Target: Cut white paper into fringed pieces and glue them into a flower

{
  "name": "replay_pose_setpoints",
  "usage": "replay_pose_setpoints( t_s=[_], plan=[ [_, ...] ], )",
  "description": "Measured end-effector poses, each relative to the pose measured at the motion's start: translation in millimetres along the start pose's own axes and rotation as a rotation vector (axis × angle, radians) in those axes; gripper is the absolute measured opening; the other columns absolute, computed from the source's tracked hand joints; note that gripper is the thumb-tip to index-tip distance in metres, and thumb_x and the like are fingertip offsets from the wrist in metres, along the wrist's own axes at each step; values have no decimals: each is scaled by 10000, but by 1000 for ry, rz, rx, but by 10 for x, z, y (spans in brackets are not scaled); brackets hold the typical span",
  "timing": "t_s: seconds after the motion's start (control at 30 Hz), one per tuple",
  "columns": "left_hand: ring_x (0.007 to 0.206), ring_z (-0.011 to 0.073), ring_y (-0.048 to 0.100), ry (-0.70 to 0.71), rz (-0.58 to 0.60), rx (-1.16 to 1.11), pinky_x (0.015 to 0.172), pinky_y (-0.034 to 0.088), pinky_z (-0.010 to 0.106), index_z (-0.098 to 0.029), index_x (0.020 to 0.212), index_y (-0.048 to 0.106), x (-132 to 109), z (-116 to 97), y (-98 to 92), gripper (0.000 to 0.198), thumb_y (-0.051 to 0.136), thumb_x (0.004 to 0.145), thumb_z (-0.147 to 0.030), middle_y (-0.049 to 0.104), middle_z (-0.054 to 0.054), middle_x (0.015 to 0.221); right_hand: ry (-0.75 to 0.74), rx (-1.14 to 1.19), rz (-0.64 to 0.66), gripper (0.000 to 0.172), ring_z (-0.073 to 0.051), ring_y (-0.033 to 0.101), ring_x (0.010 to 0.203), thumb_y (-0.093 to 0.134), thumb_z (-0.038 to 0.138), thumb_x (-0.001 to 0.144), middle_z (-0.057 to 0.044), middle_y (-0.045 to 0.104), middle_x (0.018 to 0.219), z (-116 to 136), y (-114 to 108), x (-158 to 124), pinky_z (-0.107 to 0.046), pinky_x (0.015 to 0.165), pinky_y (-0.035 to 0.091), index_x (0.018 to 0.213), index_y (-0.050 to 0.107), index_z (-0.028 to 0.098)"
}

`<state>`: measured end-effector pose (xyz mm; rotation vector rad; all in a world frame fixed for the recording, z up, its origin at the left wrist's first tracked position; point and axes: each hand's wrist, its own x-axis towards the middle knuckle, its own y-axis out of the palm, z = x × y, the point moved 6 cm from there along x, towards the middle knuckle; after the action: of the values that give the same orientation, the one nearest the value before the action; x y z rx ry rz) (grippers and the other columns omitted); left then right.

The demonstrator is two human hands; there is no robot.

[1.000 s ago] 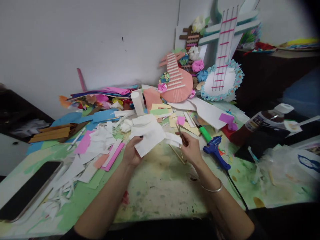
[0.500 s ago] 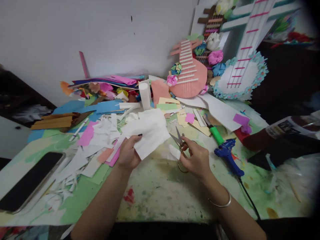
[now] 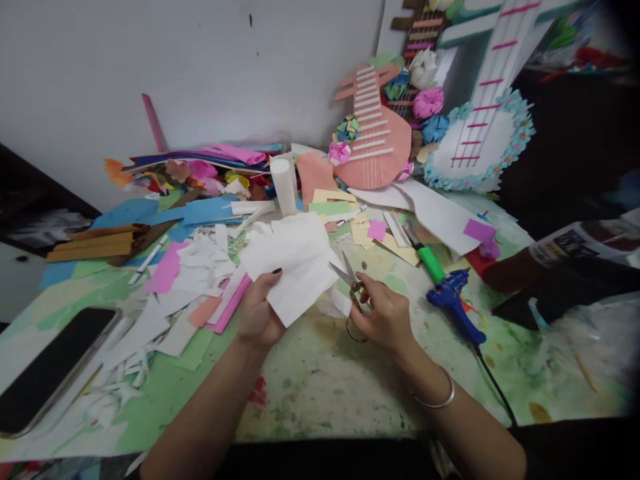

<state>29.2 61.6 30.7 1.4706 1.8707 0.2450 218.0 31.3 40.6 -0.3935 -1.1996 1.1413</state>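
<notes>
A sheet of white paper [image 3: 300, 260] is pinched at its lower left edge by my left hand [image 3: 263, 310], the thumb on top. My right hand [image 3: 385, 313] has its fingers in the handles of a pair of scissors [image 3: 354, 283]. The scissor blades are parted and point up and left, with their tips at the right edge of the sheet. A small white paper piece [image 3: 335, 303] hangs beside the right thumb; whether it is gripped I cannot tell.
White paper scraps [image 3: 200, 267] pile up on the left, near a phone [image 3: 57, 367]. A blue glue gun [image 3: 457, 307] with a cord lies on the right, before a bottle [image 3: 545, 253]. A white roll [image 3: 283, 187] stands behind the sheet. Paper instruments [image 3: 380, 143] lean at the back.
The scissors and my right hand have moved left, bringing the blade tips to the sheet's right edge. My left hand keeps its hold on the paper. The whole view has shifted slightly.
</notes>
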Motion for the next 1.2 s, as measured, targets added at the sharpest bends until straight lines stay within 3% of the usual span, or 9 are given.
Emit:
replay_pose_setpoints(
  t_s=[0.33, 0.7, 0.97, 1.2],
  plan=[
    [1067, 262, 637, -97, 67, -168, 965, 504, 377, -88, 1184, 557, -55, 50, 51, 398, 429, 816, -171, 745, 98, 882, -92, 9, -126, 376, -131, 549, 495, 547, 271, 770, -18, 619, 593, 25, -28, -17, -246, 514, 426, 1046, 649, 37],
    [858, 246, 710, -154, 88, -262, 880, 553, 348, -74, 1295, 484, -23, 106, 55, 479, 393, 837, -179, 749, 100, 861, -91, 102, -101, 370, -123, 524, 479, 539, 250, 758, -20, 615, 591, 39, -37, -10, -244, 507, 417, 1034, 646, 27],
    [790, 227, 718, -145, 66, -298, 800, 581, 325, -72, 1347, 434, -18, 79, 58, 500, 377, 861, -176, 747, 103, 874, -39, 259, 1, 286, -79, 449, 418, 586, 244, 740, 26, 571, 533, 83, -12, 4, -205, 475, 373, 951, 659, 66],
    [772, 228, 720, -133, 56, -302, 733, 594, 311, -74, 1355, 422, -46, 52, 92, 496, 358, 870, -157, 748, 102, 862, -5, 288, 10, 232, -71, 445, 422, 610, 245, 744, 43, 558, 514, 80, -2, 14, -193, 489, 363, 914, 658, 95]
  ],
)
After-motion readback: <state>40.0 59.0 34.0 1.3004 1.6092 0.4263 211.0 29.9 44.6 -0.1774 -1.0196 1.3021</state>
